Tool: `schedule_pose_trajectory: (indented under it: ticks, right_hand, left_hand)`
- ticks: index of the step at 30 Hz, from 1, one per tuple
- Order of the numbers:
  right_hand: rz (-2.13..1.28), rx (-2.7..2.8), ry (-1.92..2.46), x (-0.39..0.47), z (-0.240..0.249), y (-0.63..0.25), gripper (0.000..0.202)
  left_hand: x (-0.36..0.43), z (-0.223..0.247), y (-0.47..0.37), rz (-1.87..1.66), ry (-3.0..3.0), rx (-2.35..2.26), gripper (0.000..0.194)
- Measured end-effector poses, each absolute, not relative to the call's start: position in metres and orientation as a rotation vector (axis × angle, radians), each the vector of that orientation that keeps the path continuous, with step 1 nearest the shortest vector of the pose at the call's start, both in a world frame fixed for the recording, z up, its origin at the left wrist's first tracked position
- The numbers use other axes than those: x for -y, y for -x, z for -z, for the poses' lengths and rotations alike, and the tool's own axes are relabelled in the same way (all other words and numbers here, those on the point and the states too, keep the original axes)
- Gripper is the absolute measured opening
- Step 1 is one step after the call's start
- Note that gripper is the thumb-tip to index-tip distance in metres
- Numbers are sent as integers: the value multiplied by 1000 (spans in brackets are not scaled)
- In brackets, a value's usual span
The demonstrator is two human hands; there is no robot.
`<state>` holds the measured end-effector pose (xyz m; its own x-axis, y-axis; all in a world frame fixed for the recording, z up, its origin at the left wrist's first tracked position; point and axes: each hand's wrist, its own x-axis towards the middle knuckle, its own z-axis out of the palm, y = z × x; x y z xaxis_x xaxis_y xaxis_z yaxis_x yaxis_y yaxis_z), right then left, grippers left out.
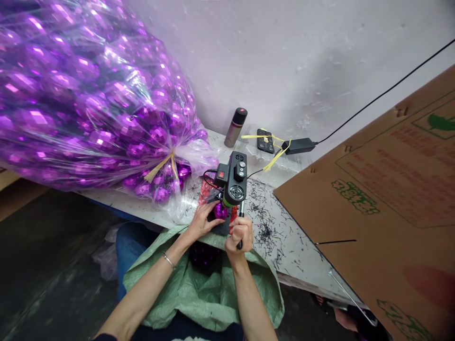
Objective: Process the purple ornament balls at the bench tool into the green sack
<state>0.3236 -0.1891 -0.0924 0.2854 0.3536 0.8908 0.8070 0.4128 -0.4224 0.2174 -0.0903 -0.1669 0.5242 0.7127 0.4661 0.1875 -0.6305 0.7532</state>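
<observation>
My left hand (203, 220) has thumb and fingers on either side of a shiny purple faceted ball (220, 211), steadying it under the head of a small black machine (237, 177). My right hand (240, 234) is wrapped round a black-ended metal lever (241, 208) at the machine's right side. Something red lies beneath the machine's base. Across my lap spreads an open green sack (209, 289) with dark purple balls (204, 255) inside.
A big clear bag of purple balls (88, 104) bulges at the left. Behind the machine are a spray can (236, 127), a dark device (265, 141) and a black power adapter (300, 146). Black scraps (265, 232) litter the table's right part beside a large cardboard box (384, 189).
</observation>
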Motion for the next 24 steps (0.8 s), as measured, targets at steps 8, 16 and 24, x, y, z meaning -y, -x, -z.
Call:
schedule_pose_trajectory:
  ticks: [8, 16, 24]
  right_hand:
    - [429, 1277, 1146, 187, 92, -322, 28]
    - [457, 1334, 1153, 188, 96, -324, 29]
    - [246, 1179, 1242, 191, 35, -320, 32]
  left_hand:
    - [89, 167, -219, -1027, -2113, -725, 64]
    - [90, 161, -219, -981, -2082, -731, 65]
    - [104, 160, -214, -960, -2101, -748, 65]
